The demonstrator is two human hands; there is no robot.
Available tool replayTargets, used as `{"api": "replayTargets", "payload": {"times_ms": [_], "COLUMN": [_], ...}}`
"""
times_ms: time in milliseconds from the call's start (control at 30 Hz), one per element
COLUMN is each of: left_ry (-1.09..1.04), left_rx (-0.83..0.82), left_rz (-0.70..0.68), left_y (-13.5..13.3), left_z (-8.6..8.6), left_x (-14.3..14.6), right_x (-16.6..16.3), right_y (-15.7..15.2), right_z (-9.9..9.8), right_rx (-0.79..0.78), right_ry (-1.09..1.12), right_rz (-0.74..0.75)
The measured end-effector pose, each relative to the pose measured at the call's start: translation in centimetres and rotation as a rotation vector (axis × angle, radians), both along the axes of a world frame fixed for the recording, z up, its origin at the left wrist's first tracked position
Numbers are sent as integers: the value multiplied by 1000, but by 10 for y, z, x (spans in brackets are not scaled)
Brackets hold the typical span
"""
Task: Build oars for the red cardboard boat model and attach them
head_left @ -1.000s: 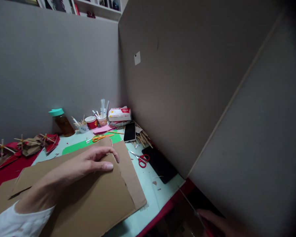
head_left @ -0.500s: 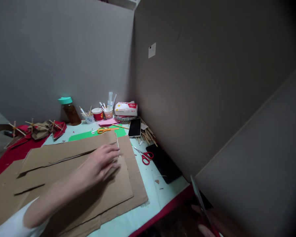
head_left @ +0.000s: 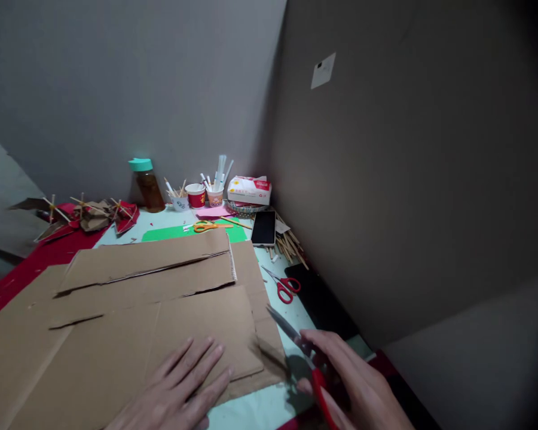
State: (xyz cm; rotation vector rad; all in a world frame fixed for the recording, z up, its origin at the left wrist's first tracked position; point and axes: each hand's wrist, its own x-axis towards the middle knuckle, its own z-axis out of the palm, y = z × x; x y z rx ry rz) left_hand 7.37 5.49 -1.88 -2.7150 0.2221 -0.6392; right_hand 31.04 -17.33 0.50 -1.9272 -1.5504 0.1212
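Observation:
My left hand (head_left: 179,388) lies flat with fingers spread on the near edge of a stack of brown cardboard sheets (head_left: 130,298) that covers most of the table. My right hand (head_left: 354,388) grips red-handled scissors (head_left: 302,358), whose metal blades point up and left toward the cardboard's right edge. The blades look closed and sit just off the cardboard's corner.
A second pair of red scissors (head_left: 283,286) lies right of the cardboard, by a black pad (head_left: 320,301). At the back stand a phone (head_left: 263,227), orange scissors (head_left: 208,226) on green paper, cups of sticks (head_left: 196,194), a teal-lidded jar (head_left: 147,185), a tissue pack (head_left: 250,189). Grey partition walls close in behind and right.
My left hand slid back from the cardboard's middle to its near edge. My right hand rose from below the table's edge, bringing the scissors up beside the cardboard. The view shifted leftward.

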Motion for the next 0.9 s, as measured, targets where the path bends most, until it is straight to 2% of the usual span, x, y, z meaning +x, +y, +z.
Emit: {"api": "replayTargets", "payload": {"times_ms": [133,233,300,367,467,567,733,900], "left_ry": [-104,-103,-69,-102,-186,-142,-404,-270], "left_rx": [-20,-38,-37,-66,-107,-85,-102,-64], "left_rz": [-10,2,28,43,50,78,109,152], "left_y": [0,1,1,-1,-5,-10,-16,-17], "left_z": [-29,-54,-61,-59,-42,-30,-38,-45], "left_x": [-1,-3,-4,-2,3,9,19,17], "right_x": [-4,-3,-2,-1,-1,-4,-12,-12], "right_y": [37,54,63,73,90,115,166,201], "right_z": [1,-8,-10,-7,5,18,22,10], "right_rx": [18,-4,-12,-3,-1,-8,-66,-101], "right_ry": [-117,-98,-66,-48,-35,-18,-105,-315], "right_rz": [24,44,45,49,95,188,371,430]}}
